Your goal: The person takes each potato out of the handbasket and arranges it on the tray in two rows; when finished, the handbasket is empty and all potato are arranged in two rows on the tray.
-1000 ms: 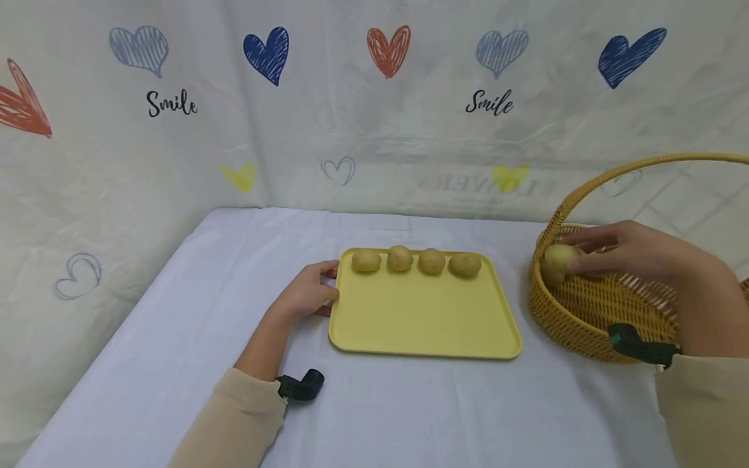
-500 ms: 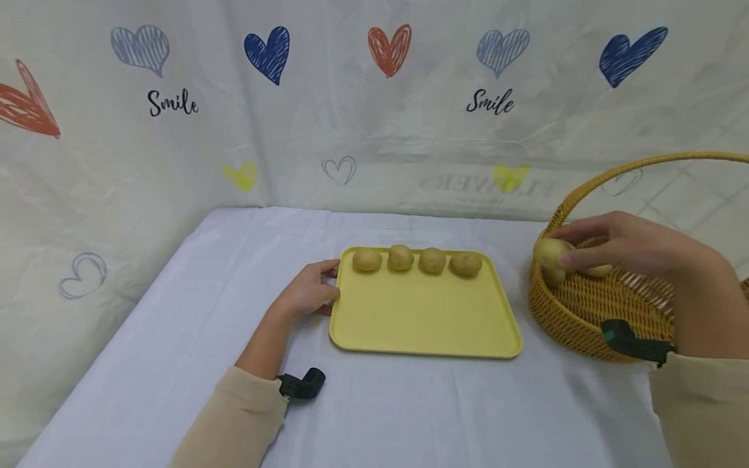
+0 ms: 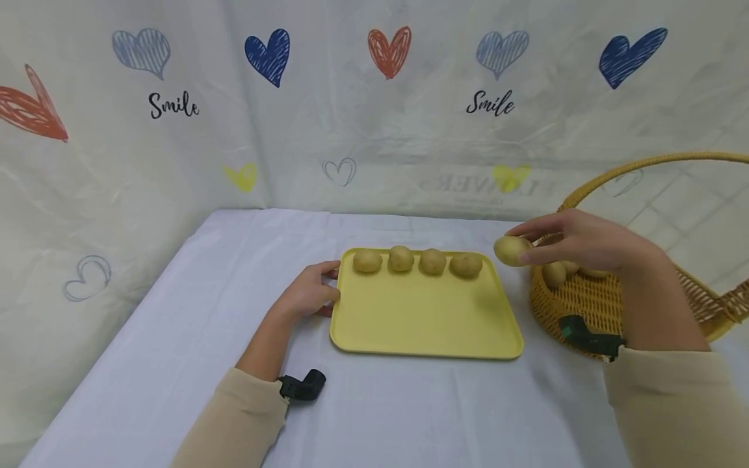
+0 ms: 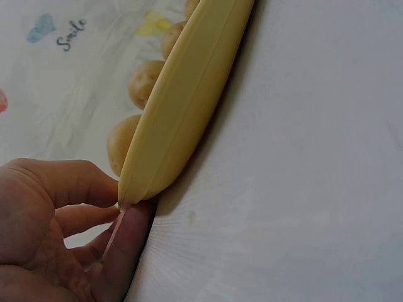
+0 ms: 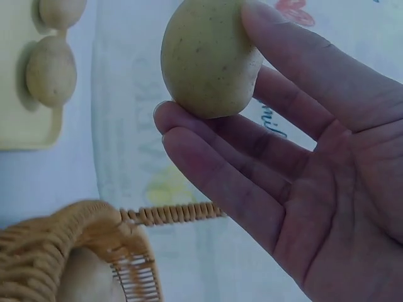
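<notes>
In the head view my right hand (image 3: pixel 585 240) holds a potato (image 3: pixel 512 251) in the air between the yellow tray (image 3: pixel 421 318) and the wicker basket (image 3: pixel 552 312). The right wrist view shows this potato (image 5: pixel 211 60) pinched between thumb and fingertips. My left hand (image 3: pixel 307 291) grips the tray's left edge; in the left wrist view its thumb and fingers (image 4: pixel 129 236) meet at the tray's rim (image 4: pixel 182 113). Several potatoes (image 3: pixel 433 260) lie in a row along the tray's far side.
More potatoes (image 3: pixel 554 274) sit inside the basket, whose tall arched handle (image 3: pixel 661 159) rises beside my right arm. White cloth (image 3: pixel 409 409) covers the table. Behind it hangs a pale curtain (image 3: pixel 328 123) printed with hearts and words.
My right hand has lifted the potato out of the basket and carried it left, toward the tray's right edge. The left hand and tray have stayed in place.
</notes>
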A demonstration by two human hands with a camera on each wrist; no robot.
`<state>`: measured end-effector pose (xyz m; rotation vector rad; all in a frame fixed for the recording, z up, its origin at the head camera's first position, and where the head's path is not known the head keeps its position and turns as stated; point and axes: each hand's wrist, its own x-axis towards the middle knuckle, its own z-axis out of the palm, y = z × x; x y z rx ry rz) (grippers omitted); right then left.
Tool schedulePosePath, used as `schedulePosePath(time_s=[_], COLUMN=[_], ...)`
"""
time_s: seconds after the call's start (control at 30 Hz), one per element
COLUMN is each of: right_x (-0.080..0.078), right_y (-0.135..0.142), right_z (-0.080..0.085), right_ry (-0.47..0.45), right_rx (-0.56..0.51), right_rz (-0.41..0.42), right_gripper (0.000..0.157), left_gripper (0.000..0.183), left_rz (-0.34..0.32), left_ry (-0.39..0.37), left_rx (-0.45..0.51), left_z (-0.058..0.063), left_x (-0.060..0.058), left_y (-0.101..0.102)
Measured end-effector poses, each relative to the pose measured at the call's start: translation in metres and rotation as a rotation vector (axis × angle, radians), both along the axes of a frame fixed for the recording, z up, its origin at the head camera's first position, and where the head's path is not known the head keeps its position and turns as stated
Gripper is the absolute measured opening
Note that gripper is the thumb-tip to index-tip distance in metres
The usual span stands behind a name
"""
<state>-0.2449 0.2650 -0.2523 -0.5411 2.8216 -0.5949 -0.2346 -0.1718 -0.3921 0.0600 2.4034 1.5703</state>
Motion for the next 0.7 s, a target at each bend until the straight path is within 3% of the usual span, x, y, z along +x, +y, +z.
schedulePosePath(time_s=[0.7], right_x=[0.007], right_y=[-0.049], right_z=[-0.012], right_ry=[-0.009], right_rx=[-0.123], right_rz=[0.100], right_gripper=[0.052], left_gripper=[0.084], left_rz=[0.002], left_ry=[-0.007], left_rx=[0.032], left_z=[-0.002], left_x=[-0.002], left_y=[0.000])
